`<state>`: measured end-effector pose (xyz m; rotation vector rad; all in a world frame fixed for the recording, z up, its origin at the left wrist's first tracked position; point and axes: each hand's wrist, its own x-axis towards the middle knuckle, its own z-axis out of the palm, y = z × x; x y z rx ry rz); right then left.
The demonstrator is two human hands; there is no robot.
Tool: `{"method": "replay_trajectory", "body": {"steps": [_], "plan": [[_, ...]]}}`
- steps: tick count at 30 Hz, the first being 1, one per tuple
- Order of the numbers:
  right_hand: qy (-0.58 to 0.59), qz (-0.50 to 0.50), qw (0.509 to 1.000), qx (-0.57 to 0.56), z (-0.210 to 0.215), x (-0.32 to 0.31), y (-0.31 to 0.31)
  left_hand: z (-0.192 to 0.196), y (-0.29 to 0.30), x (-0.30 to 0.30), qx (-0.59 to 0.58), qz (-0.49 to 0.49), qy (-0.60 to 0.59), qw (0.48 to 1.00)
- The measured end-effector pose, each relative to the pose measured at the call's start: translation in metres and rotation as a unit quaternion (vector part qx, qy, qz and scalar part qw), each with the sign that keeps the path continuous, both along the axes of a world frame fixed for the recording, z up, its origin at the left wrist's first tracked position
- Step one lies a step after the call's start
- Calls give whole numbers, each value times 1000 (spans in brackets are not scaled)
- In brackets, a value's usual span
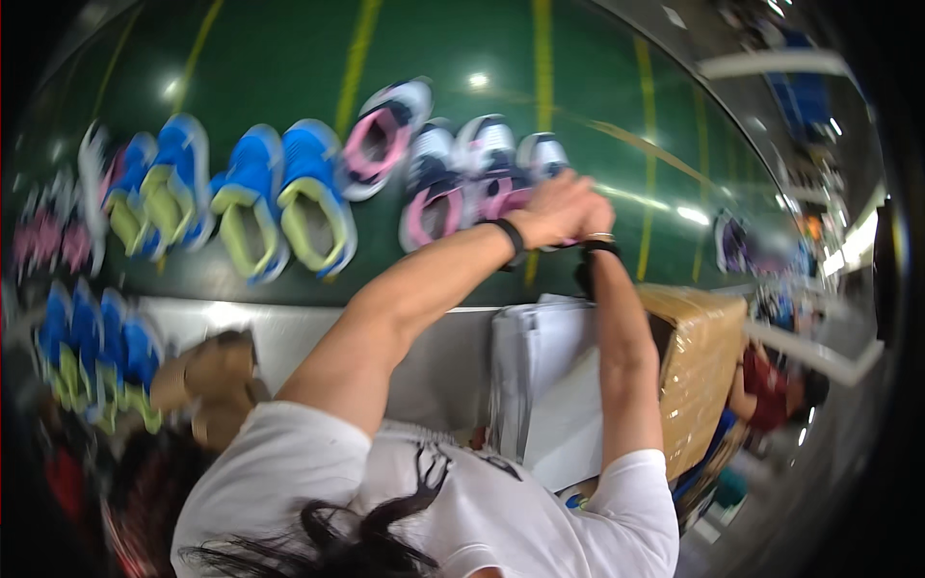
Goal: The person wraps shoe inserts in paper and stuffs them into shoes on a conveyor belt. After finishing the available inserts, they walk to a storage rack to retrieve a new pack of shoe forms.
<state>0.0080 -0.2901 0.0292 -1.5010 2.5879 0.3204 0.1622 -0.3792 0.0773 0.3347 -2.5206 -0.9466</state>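
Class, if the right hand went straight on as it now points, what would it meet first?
Probably the left hand, just ahead of the right hand; whether they already touch is unclear.

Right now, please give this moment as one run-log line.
left hand: by white-toed shoe, grip unclear | right hand: beside left hand | blue shoes: farther left, on green surface

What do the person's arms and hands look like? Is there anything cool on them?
Both hands are bare, with no gloves. Short white sleeves cover the tops of the arms. The left arm has a black wristband. The right arm has a dark band too, plus a thin, pale bracelet.
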Motion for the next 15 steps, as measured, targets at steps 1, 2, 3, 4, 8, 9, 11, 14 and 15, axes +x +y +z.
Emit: {"method": "replay_trajectory", "body": {"steps": [1, 2, 3, 4, 8, 9, 11, 14, 15], "plan": [[62, 76, 995, -32, -44, -59, 31, 33, 15, 3, 62, -9, 38, 997], [39, 93, 994, -44, -54, -83, 36, 38, 21, 20, 56, -24, 143, 988], [21, 96, 994, -55, -61, -89, 40, 57, 30, 45, 32, 33, 175, 983], [-18, 133, 989, -61, -14, -46, 27, 61, 22, 84, 46, 38, 183, 981], [7, 62, 995, -77, 127, 77, -50, 98, 20, 271, -34, 219, 197, 955], [-7, 121, 977, -174, 137, 92, -49, 105, 22, 330, -68, 262, 170, 948], [-212, 134, 927, -280, 147, 160, -47, 127, 40, 440, 1, 400, 94, 912], [-355, 218, 855, -309, 142, 281, -29, 136, 73, 573, 15, 576, 6, 817], [-403, 249, 840, -266, 143, 325, -28, 131, 84, 607, 39, 616, -9, 787]]}}
